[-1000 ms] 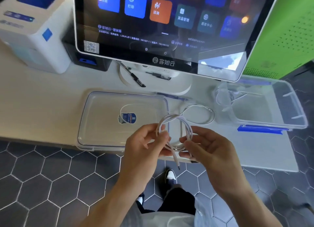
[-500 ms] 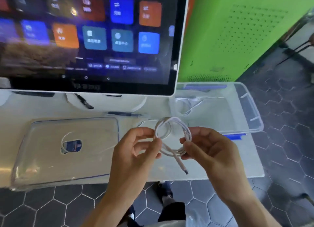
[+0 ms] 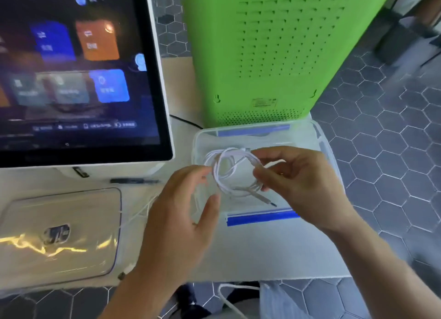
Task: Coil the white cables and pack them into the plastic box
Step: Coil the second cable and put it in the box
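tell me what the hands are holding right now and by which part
The right hand pinches the coiled white cable at the loop's right side, where the strands bunch. The left hand is open beside the coil's left edge, not gripping.

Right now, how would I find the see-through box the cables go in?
Look for the big green cabinet to the right of the screen. The plastic box sits on the counter right in front of it, under the two hands holding the coiled white cable. Unlike the flat clear lid to the left, it has blue clips.

A shop till: big white-framed touchscreen terminal (image 3: 71, 75) glowing with app tiles on a pale counter (image 3: 262, 252).
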